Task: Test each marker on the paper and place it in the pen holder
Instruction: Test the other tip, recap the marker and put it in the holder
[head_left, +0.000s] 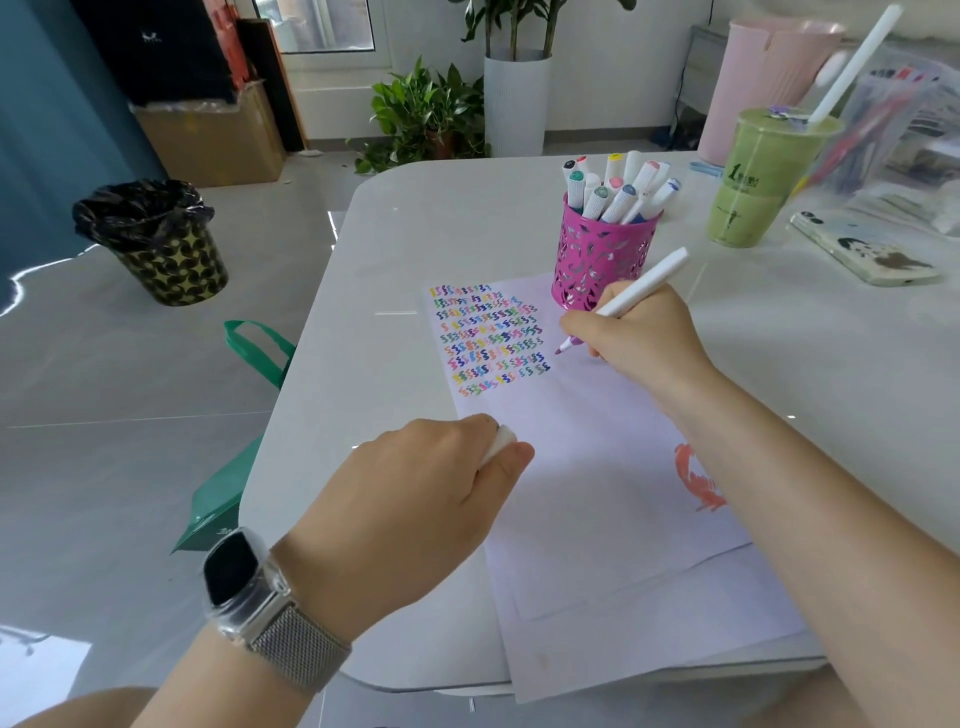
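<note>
Marker-crowded pen holder (602, 254) just beyond bare paper (597, 467) right of squiggles (488, 338).

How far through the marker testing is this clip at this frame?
Well along: rows of coloured squiggles fill the white paper's top corner, and many capped white markers stand in the pink cut-out metal pen holder. In hand: the right hand holds a purple-tipped white marker at the paper; the left hand grips its white cap. Left: squiggle, recap, place.
</note>
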